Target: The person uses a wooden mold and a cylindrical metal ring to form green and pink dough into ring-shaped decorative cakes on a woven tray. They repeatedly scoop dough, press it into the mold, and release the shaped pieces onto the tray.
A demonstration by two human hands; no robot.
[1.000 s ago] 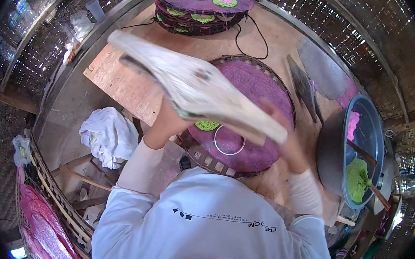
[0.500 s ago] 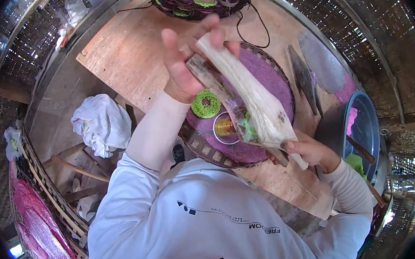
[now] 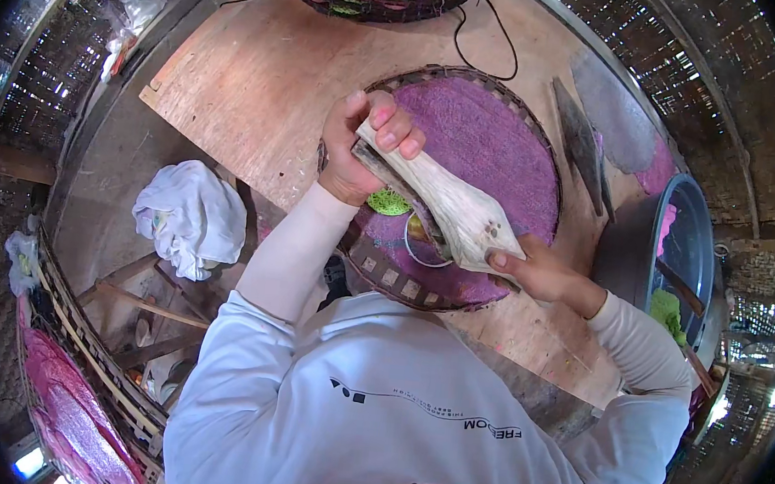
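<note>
Press: the wooden press (image 3: 475, 211) slants across the middle of the tray (image 3: 385, 275), above the purple cloth (image 3: 516, 166); its pale arm lies uppermost, its dark arm (image 3: 378, 163) beneath; its height above the cloth cannot be told
Left hand: the left hand (image 3: 347, 151) grips the upper-left end; fingers curl together over the pale arm, palm round the outer side; closing pressure probably serves best if drawn straight through both arms, without twisting
Right hand: the right hand (image 3: 551, 273) steadies the lower-right end; thumb lies flat on the pale arm; the other fingers are largely hidden, so their spread cannot be told; this end is best kept firm as a pivot
Ring: the white ring (image 3: 423, 262) lies on the cloth, partly under the press; a brass-coloured part (image 3: 417, 228) shows within its outline; good aim likely means keeping that part centred over the ring
Green disc: the strand-like green disc (image 3: 389, 202) sits just beside the ring, partly covered by the press; clearance matters here, since a dipped left end could smear it
</note>
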